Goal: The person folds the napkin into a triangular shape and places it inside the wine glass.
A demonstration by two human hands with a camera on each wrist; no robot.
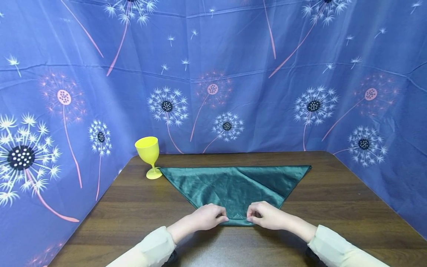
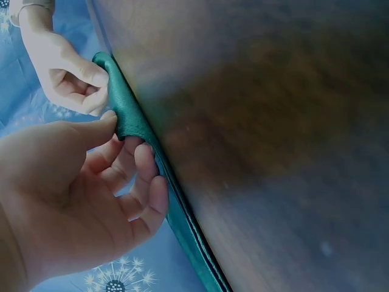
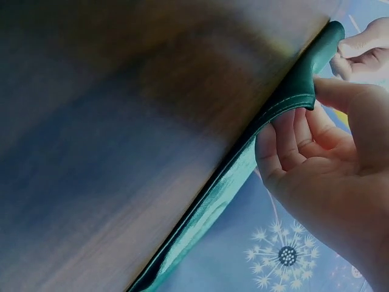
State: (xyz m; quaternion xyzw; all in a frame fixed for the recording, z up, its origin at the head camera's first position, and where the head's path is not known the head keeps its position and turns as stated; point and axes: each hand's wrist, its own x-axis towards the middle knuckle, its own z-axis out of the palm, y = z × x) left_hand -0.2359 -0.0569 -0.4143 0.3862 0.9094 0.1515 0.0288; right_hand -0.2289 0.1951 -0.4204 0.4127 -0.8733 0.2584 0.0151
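A dark green satiny cloth (image 1: 230,185) lies on the table, its long straight edge at the far side and its sides slanting in toward a short folded strip at the near end. My left hand (image 1: 209,217) pinches the left end of that strip between thumb and fingers. At the strip's right end, my right hand (image 1: 266,216) pinches the fabric the same way. Both wrist views show the folded edge (image 2: 130,112) raised into a small roll, with the thumb on top and fingertips tucked at its underside. A stitched hem (image 3: 285,104) shows in the right wrist view.
A yellow plastic goblet (image 1: 148,152) stands upright at the back left, its foot close to the cloth's far left corner. The brown wood-grain table (image 1: 337,200) stretches to both sides. Blue dandelion-printed fabric (image 1: 260,96) hangs behind and beside it.
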